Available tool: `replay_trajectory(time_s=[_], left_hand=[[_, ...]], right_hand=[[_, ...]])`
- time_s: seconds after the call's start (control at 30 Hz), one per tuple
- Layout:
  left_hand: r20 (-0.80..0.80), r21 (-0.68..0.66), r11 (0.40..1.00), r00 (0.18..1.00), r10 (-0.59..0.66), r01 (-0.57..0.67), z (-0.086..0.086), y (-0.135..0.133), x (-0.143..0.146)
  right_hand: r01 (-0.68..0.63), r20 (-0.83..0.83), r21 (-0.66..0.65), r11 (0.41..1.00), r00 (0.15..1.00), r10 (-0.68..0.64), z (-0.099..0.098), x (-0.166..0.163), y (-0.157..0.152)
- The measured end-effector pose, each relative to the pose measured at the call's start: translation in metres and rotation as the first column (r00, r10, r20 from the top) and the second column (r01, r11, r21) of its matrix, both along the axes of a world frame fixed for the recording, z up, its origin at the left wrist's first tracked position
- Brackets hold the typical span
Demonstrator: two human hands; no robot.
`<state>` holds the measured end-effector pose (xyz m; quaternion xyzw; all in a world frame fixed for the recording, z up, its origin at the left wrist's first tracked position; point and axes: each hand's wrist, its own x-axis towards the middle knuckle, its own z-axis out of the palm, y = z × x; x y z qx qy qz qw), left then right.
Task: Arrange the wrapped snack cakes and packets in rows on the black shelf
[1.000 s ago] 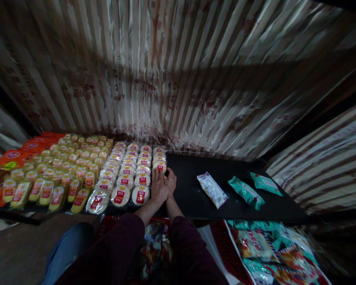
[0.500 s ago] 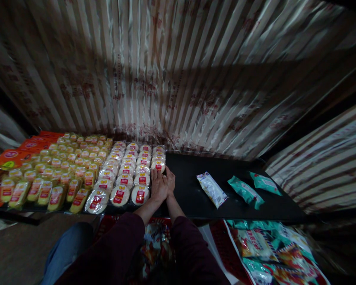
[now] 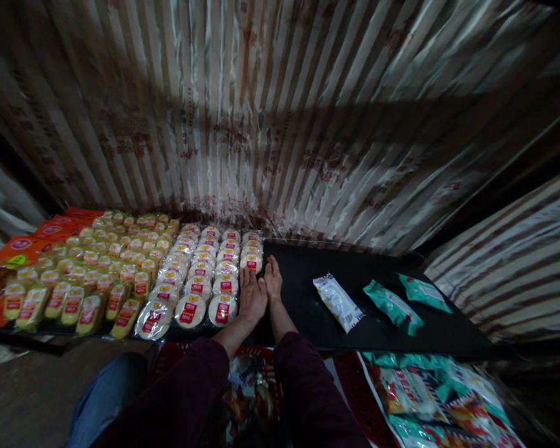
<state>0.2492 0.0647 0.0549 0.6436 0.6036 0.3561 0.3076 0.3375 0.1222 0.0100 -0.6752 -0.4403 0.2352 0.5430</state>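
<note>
My left hand [image 3: 252, 297] lies on the near end of the rightmost row of round white packaged cakes, fingers stretched out against a cake with a red label [image 3: 251, 262]. Whatever sits under that palm is hidden. Close by on the right, my right hand [image 3: 273, 281] is held flat with straight fingers along the outer side of the same row, holding nothing. Three more rows of these round cakes [image 3: 190, 310] stand to the left, each pack overlapping the one behind it.
Yellow packaged cakes [image 3: 89, 311] and orange packs [image 3: 32, 246] fill the left of the black shelf [image 3: 298, 323]. A white packet [image 3: 338, 302] and two teal packets [image 3: 393, 307] lie on the right. Below are red baskets [image 3: 361, 386] of packets; behind hangs a striped curtain [image 3: 280, 124].
My right hand has moved away from the left, slightly right and forward, its fingers straightening beside the row. My left hand stays at the row's near end.
</note>
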Motion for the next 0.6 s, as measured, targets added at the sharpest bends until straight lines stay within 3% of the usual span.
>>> replay_trajectory(time_s=[0.33, 0.6], left_hand=[[-0.111, 0.019, 0.999, 0.993, -0.040, 0.042, -0.008, -0.004, 0.001], [-0.101, 0.015, 0.999, 0.994, -0.046, 0.048, -0.009, -0.006, 0.002]], right_hand=[[-0.076, -0.112, -0.045, 0.996, 0.991, 0.071, 0.019, -0.001, 0.038], [-0.125, -0.114, -0.076, 0.989, 0.987, 0.115, 0.019, -0.001, 0.041]])
